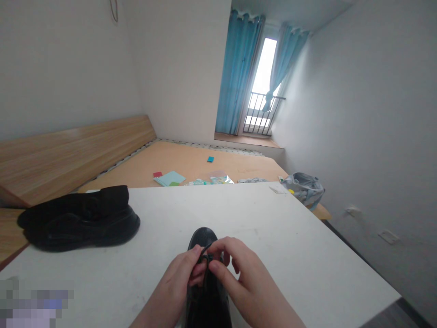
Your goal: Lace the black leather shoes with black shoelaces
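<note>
A black shoe (204, 235) stands on the white table in front of me, its rounded toe pointing away. Both of my hands meet over its lacing. A thin black shoelace (205, 250) makes a small loop between them. My left hand (180, 273), on the shoe's left side, pinches the lace between thumb and fingers. From the right, my right hand (244, 269) curls over the shoe, thumb and index finger closed at the lace. The fingers cover much of the lacing, and the shoe's heel end is dark and cut off by the frame.
More black footwear (85, 223) lies at the table's left. Behind the white table (239, 209) is a bed (191, 155) with a light blue sheet (170, 178) and small packets. A grey-blue fabric bag (303, 187) sits beyond the right edge. Walls rise on both sides.
</note>
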`<state>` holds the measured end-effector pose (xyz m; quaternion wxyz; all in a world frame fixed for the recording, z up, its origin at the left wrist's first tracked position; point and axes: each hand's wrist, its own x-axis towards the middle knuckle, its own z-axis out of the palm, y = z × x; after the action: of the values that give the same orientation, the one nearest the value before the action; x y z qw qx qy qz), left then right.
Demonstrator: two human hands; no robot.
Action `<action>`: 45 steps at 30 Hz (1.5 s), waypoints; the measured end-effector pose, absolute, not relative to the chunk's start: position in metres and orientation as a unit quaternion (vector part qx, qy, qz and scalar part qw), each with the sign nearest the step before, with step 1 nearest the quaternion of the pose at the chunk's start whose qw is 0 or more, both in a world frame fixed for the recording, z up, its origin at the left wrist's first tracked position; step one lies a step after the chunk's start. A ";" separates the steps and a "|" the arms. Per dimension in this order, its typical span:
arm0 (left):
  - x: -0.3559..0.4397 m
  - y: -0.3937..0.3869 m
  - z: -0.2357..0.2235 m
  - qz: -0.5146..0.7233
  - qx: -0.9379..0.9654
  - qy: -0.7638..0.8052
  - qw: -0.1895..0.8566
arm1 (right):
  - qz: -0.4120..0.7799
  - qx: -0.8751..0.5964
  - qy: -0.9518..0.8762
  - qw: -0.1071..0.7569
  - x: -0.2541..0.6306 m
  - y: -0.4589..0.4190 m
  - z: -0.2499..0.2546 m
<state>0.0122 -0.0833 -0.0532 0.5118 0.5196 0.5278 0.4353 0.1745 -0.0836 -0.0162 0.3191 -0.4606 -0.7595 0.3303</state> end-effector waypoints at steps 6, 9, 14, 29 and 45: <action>0.012 -0.081 -0.043 0.419 0.576 0.466 0.525 | 0.330 -0.477 -0.754 0.310 0.169 -0.084 -0.017; 0.012 -0.078 -0.041 0.415 0.600 0.436 0.526 | 0.338 -0.472 -0.739 0.343 0.171 -0.082 -0.014; 0.014 -0.078 -0.040 0.414 0.552 0.455 0.562 | 0.413 -0.470 -0.670 0.399 0.175 -0.077 -0.008; 0.016 -0.089 -0.047 0.403 0.611 0.491 0.473 | 0.293 -0.421 -0.808 0.289 0.167 -0.071 0.019; 0.023 -0.091 -0.036 0.419 0.599 0.448 0.516 | 0.415 -0.426 -0.707 0.382 0.206 -0.085 0.007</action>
<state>0.0235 -0.0909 -0.0360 0.5157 0.5986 0.4477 0.4186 0.2065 -0.0849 0.0067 0.3818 -0.4257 -0.7074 0.4154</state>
